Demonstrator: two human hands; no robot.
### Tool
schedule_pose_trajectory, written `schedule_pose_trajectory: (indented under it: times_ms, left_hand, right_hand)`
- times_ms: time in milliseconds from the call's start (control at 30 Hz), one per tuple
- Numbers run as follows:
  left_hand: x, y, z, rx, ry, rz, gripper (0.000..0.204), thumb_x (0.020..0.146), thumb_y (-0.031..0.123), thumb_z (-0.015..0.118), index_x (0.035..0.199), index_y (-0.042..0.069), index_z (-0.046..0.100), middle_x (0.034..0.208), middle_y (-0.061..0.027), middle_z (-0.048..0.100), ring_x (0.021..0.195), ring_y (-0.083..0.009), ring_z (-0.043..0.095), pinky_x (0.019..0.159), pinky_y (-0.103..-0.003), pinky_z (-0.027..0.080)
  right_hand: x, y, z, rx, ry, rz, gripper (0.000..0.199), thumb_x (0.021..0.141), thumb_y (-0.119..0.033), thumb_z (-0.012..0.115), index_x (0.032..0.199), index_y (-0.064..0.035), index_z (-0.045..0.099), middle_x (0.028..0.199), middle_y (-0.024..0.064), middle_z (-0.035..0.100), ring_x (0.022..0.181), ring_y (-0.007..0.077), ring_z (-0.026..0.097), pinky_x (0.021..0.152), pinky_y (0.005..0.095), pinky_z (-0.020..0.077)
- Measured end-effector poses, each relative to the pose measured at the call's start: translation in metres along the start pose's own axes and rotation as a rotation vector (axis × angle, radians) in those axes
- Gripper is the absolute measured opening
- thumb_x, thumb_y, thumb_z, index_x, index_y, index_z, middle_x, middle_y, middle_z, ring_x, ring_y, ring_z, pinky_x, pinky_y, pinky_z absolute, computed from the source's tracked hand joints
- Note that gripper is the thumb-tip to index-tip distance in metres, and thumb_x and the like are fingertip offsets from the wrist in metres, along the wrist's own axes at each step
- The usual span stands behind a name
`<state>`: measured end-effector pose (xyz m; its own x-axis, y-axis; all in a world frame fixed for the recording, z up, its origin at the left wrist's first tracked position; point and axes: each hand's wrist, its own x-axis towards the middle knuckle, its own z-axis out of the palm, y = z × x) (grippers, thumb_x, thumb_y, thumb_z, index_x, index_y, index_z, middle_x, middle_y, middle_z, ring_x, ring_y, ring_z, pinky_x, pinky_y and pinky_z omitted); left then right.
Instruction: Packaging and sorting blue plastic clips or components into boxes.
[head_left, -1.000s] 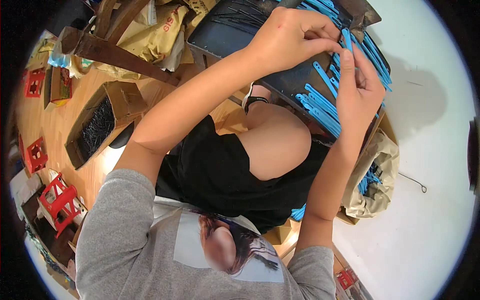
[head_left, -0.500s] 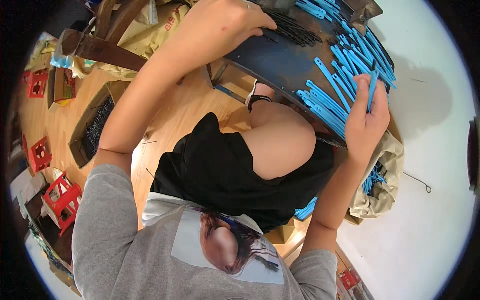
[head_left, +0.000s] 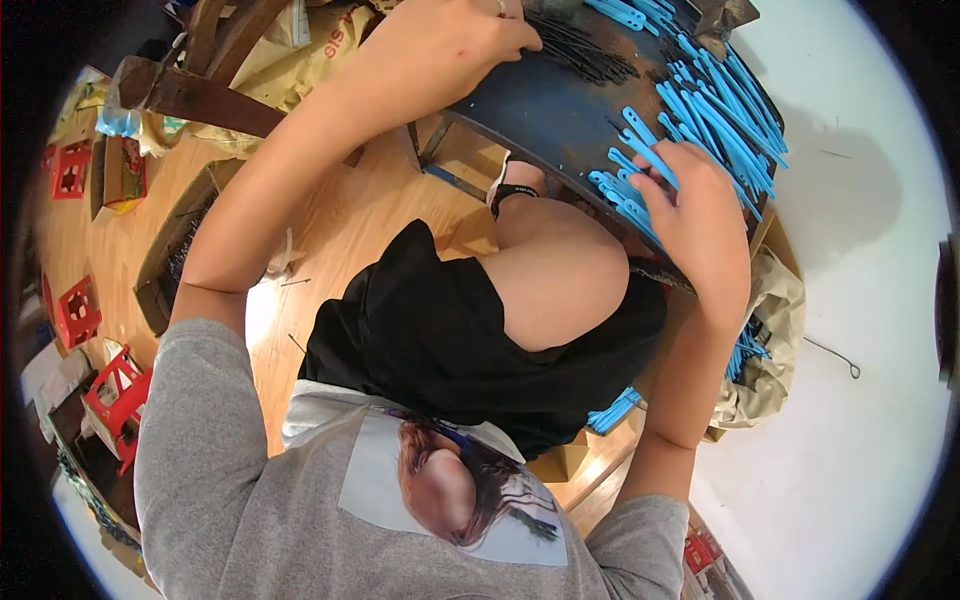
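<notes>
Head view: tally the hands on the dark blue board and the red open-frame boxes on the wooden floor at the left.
Hands on the dark blue board: 2, the left hand and the right hand
Red open-frame plastic boxes: 3
Total: 5

left arm: you're stretched far forward, left hand [head_left: 460, 40] palm down, fingers curled | right arm: bent upward, right hand [head_left: 695, 215] flat, fingers spread forward
</notes>
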<state>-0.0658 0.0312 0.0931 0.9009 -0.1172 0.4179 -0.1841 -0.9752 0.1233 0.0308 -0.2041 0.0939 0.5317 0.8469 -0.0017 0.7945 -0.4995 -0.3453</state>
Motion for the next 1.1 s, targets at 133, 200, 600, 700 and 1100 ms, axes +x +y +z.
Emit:
schedule_pose_trajectory:
  times_ms: [133, 200, 600, 700, 1100]
  left_hand:
    - [0.005, 0.008, 0.005, -0.176, 0.216, -0.101, 0.011, 0.074, 0.004, 0.056, 0.083, -0.001, 0.059, 0.075, -0.0109, 0.055, 0.069, -0.0255, 0.057, 0.057, -0.032, 0.046]
    - [0.011, 0.013, 0.009, -0.255, 0.294, -0.101, 0.010, 0.074, 0.002, 0.056, 0.083, -0.001, 0.058, 0.074, -0.0114, 0.055, 0.067, -0.0246, 0.057, 0.056, -0.030, 0.045]
    - [0.036, 0.030, 0.036, -0.805, 0.440, -0.274, 0.007, 0.077, -0.001, 0.056, 0.081, -0.006, 0.052, 0.068, -0.0128, 0.058, 0.058, -0.0115, 0.056, 0.049, -0.023, 0.043]
    - [0.040, 0.030, 0.040, -0.840, 0.426, -0.281, 0.007, 0.078, -0.001, 0.055, 0.081, -0.006, 0.051, 0.069, -0.0125, 0.059, 0.060, -0.0110, 0.057, 0.051, -0.023, 0.044]
    - [0.052, 0.028, 0.045, -0.938, 0.338, -0.203, 0.008, 0.079, -0.001, 0.054, 0.080, -0.009, 0.054, 0.069, -0.0127, 0.060, 0.061, -0.0120, 0.058, 0.053, -0.023, 0.045]
  right_hand:
    - [0.004, -0.002, -0.005, 0.012, -0.043, 0.026, 0.017, 0.070, -0.006, 0.059, 0.083, 0.0027, 0.052, 0.077, 0.0147, 0.056, 0.069, 0.0286, 0.055, 0.061, 0.0369, 0.0431]
    - [0.007, 0.000, -0.006, 0.021, -0.051, 0.020, 0.016, 0.070, -0.006, 0.059, 0.083, 0.0026, 0.052, 0.076, 0.0147, 0.056, 0.068, 0.0282, 0.056, 0.060, 0.0370, 0.0433]
    - [0.016, 0.003, -0.003, 0.142, 0.449, -0.164, 0.018, 0.076, -0.009, 0.060, 0.092, -0.0004, 0.058, 0.078, 0.0090, 0.060, 0.065, 0.0109, 0.053, 0.061, 0.0230, 0.0432]
    - [0.026, 0.007, 0.005, 0.217, 0.604, -0.198, 0.025, 0.072, -0.004, 0.058, 0.096, -0.0051, 0.060, 0.074, 0.0110, 0.058, 0.061, 0.0213, 0.055, 0.058, 0.0277, 0.0443]
    - [0.038, 0.011, 0.004, 0.180, 0.700, -0.176, 0.021, 0.071, -0.003, 0.058, 0.092, 0.0005, 0.061, 0.075, 0.0109, 0.061, 0.068, 0.0191, 0.060, 0.063, 0.0253, 0.0452]
